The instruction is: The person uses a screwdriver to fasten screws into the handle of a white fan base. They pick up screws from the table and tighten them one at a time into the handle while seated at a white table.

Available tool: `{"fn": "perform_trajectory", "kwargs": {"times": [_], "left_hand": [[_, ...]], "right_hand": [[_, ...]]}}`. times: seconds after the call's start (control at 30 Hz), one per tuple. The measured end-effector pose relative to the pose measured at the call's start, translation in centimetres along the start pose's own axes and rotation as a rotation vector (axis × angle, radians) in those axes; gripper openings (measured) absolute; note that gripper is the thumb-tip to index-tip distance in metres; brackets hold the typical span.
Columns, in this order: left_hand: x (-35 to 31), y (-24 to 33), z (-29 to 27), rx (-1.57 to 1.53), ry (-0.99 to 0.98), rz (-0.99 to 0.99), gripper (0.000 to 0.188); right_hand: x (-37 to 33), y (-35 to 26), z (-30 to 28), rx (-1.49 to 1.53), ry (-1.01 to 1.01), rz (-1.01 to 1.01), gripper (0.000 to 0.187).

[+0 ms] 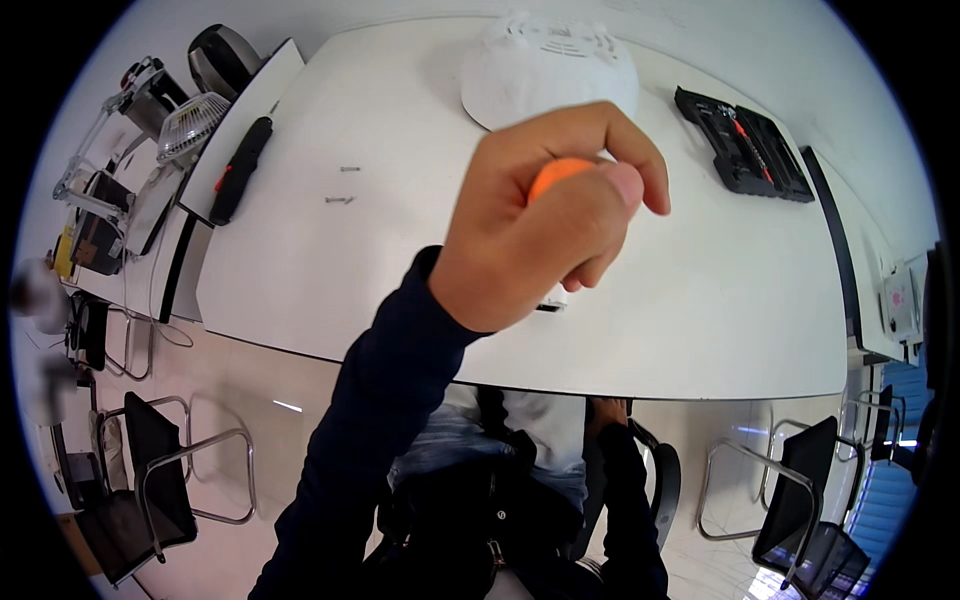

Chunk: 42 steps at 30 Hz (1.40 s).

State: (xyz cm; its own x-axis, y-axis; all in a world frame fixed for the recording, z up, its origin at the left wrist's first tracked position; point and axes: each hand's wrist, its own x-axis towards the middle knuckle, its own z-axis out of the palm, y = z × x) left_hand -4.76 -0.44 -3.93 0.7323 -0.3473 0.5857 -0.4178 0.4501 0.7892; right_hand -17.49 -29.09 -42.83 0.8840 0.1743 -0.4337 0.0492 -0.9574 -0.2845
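Curling around an orange object, the left hand hides most of it. The right hand sits lower, at the table edge; whether it holds anything, I cannot tell. Small metal pieces lie left of the raised hand; a relaxed grip and an unblocked view past the knuckles would probably help control here

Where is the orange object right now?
In the head view, the orange object is gripped in the left hand, slightly right of centre and over the white table, with the white domed housing beyond the hand.
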Motion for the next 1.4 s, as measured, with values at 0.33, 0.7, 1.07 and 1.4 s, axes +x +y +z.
{"fn": "perform_trajectory", "kwargs": {"times": [0.33,0.7,1.07,1.4], "left_hand": [[0.7,-0.7,0.3,0.048,-0.012,-0.093,0.032],[-0.4,-0.2,0.9,0.437,0.112,0.135,0.022],[-7.1,-1.0,-5.0,0.732,0.206,-0.15,0.05],[-6.9,-7.3,-3.4,0.756,-0.113,-0.311,0.041]], "right_hand": [[-1.7,3.1,0.0,-0.069,0.015,0.098,0.085],[-7.8,-20.3,-33.7,0.604,0.596,-0.82,0.062],[-1.5,-24.9,-35.9,1.075,0.073,-1.019,0.039],[-0.2,-24.1,-36.0,0.57,0.751,-1.325,0.053]]}}
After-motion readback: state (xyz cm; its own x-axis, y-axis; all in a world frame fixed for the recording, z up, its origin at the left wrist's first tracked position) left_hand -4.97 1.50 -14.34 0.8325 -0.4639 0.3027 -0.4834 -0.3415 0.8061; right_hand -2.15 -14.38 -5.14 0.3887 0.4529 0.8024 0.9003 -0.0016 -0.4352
